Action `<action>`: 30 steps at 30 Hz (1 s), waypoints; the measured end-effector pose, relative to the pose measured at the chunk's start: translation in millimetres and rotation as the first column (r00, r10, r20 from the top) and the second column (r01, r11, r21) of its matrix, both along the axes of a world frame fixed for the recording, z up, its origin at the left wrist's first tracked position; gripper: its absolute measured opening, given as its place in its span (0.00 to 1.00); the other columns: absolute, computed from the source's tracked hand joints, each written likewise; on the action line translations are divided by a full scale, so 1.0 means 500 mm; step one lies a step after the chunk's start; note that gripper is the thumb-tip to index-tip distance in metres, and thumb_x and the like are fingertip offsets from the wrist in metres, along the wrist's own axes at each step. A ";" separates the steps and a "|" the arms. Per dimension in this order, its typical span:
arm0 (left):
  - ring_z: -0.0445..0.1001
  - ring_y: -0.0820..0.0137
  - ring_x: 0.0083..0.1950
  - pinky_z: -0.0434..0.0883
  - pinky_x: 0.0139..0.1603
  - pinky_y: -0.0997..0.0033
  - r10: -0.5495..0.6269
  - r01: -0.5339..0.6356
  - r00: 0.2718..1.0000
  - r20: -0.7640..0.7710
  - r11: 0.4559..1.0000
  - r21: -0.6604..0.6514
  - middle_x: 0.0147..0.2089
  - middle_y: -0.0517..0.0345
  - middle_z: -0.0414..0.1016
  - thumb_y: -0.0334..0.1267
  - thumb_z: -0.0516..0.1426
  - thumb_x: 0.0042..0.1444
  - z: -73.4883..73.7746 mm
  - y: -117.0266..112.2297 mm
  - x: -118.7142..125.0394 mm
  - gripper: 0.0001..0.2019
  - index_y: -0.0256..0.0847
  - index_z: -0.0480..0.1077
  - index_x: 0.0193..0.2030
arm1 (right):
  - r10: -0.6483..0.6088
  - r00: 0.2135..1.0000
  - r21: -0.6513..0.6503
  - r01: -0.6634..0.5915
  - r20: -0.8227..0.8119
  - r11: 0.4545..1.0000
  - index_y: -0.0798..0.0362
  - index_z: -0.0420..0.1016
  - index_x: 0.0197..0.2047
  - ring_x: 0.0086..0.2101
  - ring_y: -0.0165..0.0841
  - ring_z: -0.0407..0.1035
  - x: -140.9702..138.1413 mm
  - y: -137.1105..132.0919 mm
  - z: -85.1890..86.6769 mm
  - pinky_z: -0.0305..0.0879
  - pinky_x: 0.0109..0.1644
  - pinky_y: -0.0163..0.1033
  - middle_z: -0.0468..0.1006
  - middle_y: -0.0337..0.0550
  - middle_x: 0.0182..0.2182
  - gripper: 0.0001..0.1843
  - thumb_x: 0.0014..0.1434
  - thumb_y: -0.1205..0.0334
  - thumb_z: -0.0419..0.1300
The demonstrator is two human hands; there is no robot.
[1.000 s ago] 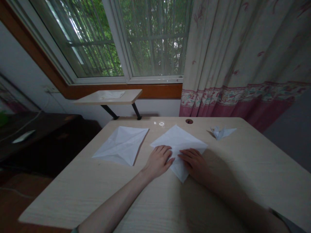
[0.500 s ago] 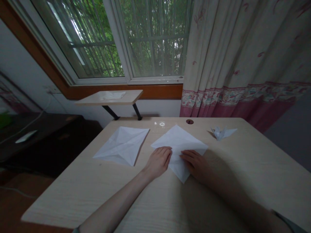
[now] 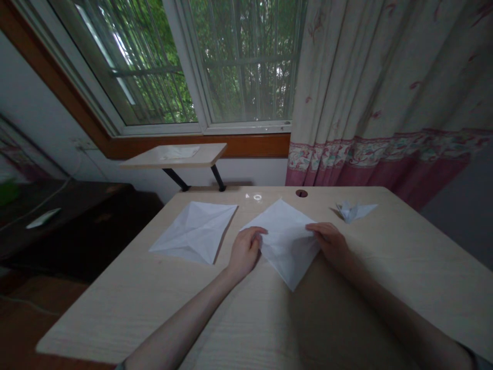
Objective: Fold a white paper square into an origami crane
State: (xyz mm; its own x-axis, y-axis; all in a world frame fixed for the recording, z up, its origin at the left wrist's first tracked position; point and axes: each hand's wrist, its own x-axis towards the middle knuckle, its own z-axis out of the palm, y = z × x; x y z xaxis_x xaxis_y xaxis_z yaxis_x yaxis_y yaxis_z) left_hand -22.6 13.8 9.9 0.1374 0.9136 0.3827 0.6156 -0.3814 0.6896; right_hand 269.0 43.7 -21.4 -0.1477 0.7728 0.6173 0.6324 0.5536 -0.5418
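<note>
A white square sheet of paper (image 3: 288, 241) lies on the table with one corner toward me. At its left corner, my left hand (image 3: 247, 249) is closed on the edge, thumb and fingers pinching it. My right hand (image 3: 330, 243) grips the right corner the same way, fingers over the top. Between the hands the sheet bulges a little, and faint creases cross it. A second creased white sheet (image 3: 196, 231) rests flat to the left, touched by neither hand. Off to the right stands a folded paper crane (image 3: 351, 210).
The pale wooden table (image 3: 115, 318) has a round cable hole (image 3: 301, 193) near its back edge. A small raised shelf (image 3: 146, 160) at the back left bears more white paper (image 3: 179, 152). Behind are a barred window and a floral curtain (image 3: 346, 92). A dark cabinet (image 3: 96, 216) stands left.
Both hands have moved apart, from the middle of the sheet out to its left and right corners, and now pinch its edges. The sheet's middle is uncovered.
</note>
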 end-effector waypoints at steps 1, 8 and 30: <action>0.74 0.62 0.52 0.67 0.58 0.56 0.020 -0.020 1.000 0.018 1.000 0.006 0.47 0.55 0.79 0.30 0.48 0.59 0.000 0.002 -0.001 0.15 0.42 0.74 0.44 | -0.035 0.999 0.015 0.034 0.025 0.999 0.46 0.81 0.42 0.43 0.42 0.75 0.003 0.005 -0.004 0.70 0.50 0.53 0.83 0.45 0.42 0.15 0.61 0.65 0.52; 0.69 0.59 0.59 0.62 0.63 0.51 0.165 -0.172 0.984 0.067 0.978 0.119 0.55 0.53 0.74 0.26 0.50 0.52 0.001 0.014 -0.011 0.15 0.42 0.73 0.42 | -0.247 0.957 0.039 0.244 0.152 0.969 0.48 0.79 0.48 0.51 0.46 0.71 0.007 0.022 -0.044 0.65 0.56 0.58 0.79 0.48 0.51 0.18 0.59 0.63 0.53; 0.68 0.58 0.59 0.61 0.66 0.52 0.158 -0.163 0.961 0.226 0.987 0.003 0.56 0.51 0.72 0.22 0.56 0.42 -0.061 0.053 -0.031 0.24 0.41 0.74 0.48 | -0.219 0.976 -0.111 0.220 0.022 0.969 0.49 0.73 0.50 0.48 0.46 0.70 0.001 0.018 -0.038 0.64 0.57 0.58 0.78 0.48 0.47 0.21 0.52 0.64 0.54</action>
State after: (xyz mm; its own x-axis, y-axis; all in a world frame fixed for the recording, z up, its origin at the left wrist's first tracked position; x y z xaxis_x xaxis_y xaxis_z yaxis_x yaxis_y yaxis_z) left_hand -38.1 40.4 -20.7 -0.1017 0.9080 0.4065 0.5001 -0.3066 0.8099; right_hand 269.7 53.0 -40.3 0.0274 0.8514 0.5239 0.7370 0.3369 -0.5860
